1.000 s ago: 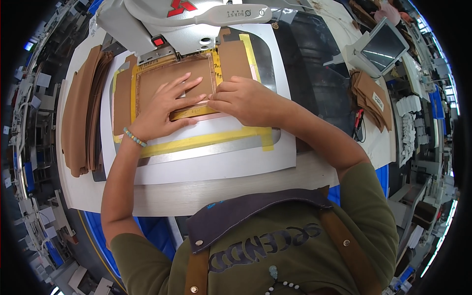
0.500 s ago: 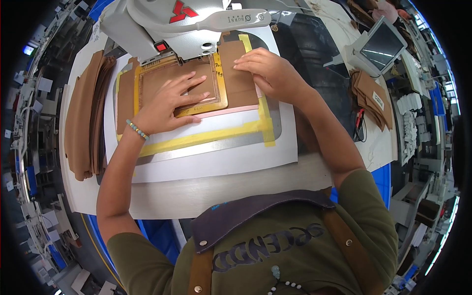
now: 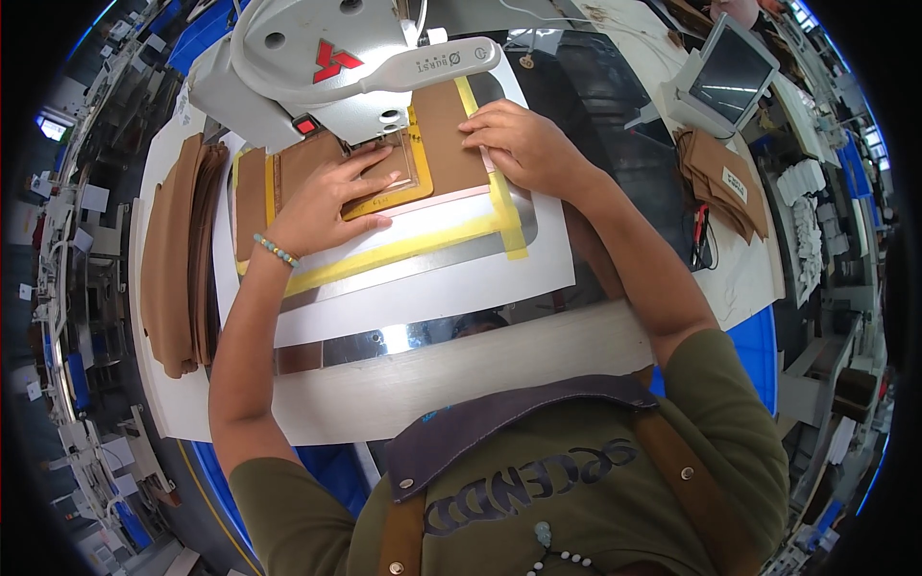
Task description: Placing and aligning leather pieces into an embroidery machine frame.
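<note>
My left hand (image 3: 336, 197) lies flat with fingers spread over a yellow-edged frame (image 3: 424, 178), close under the machine's head. Beneath the frame is a brown leather-like panel (image 3: 444, 134), partly covered by my hand and the machine. My right hand (image 3: 528, 149) rests on the panel's right edge, its fingers stretched out side by side and the thumb bent below them. Yellow tape (image 3: 403, 252) borders the panel on a plate over a white sheet (image 3: 423, 300). A white sewing machine head (image 3: 288, 67) hides the frame's far side and the needle area.
A stack of brown pieces (image 3: 173, 264) stands at the left. On the right are more folded brown pieces (image 3: 718, 178), a red-handled tool (image 3: 700, 230) and a screen (image 3: 735, 72). A lamp-like white bar (image 3: 447, 62) crosses the machine. Shiny metal (image 3: 413, 338) shows before the sheet.
The sheet, frame and panel have slid away from me under the machine, with both hands moving along on them. A shiny metal strip now shows near the front. The view has shifted slightly.
</note>
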Demonstrator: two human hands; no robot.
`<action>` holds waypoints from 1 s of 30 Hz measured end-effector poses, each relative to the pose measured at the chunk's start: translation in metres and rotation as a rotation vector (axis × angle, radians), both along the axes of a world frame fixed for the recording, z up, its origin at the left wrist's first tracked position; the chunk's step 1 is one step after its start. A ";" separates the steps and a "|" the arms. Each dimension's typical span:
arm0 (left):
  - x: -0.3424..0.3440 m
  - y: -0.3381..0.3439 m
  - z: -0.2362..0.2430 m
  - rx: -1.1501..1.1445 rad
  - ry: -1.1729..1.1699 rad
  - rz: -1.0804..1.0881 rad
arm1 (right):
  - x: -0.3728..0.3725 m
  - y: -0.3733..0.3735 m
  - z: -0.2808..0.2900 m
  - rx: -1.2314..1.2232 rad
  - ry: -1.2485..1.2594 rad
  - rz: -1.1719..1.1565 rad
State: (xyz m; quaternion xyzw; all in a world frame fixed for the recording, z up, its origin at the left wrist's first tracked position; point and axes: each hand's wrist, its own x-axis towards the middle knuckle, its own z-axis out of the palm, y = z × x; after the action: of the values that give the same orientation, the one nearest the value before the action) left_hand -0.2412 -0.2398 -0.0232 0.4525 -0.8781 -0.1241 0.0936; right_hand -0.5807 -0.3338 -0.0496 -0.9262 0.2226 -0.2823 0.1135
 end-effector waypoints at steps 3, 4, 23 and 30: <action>-0.003 -0.005 -0.001 0.023 0.021 0.038 | -0.002 -0.002 -0.003 -0.018 -0.009 -0.008; -0.003 -0.007 -0.001 0.060 0.046 0.078 | -0.001 -0.003 -0.004 -0.021 -0.015 0.002; 0.012 -0.013 -0.016 -0.017 0.154 0.390 | -0.001 0.001 0.000 0.013 -0.025 -0.009; 0.127 0.020 -0.032 -0.305 -0.010 0.629 | 0.005 0.006 0.002 0.029 0.010 0.007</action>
State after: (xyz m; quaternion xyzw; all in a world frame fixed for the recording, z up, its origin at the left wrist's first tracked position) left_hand -0.1140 -0.2201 -0.0553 0.6822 -0.7046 0.0457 0.1897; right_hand -0.5755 -0.3274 -0.0474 -0.9265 0.2242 -0.2742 0.1269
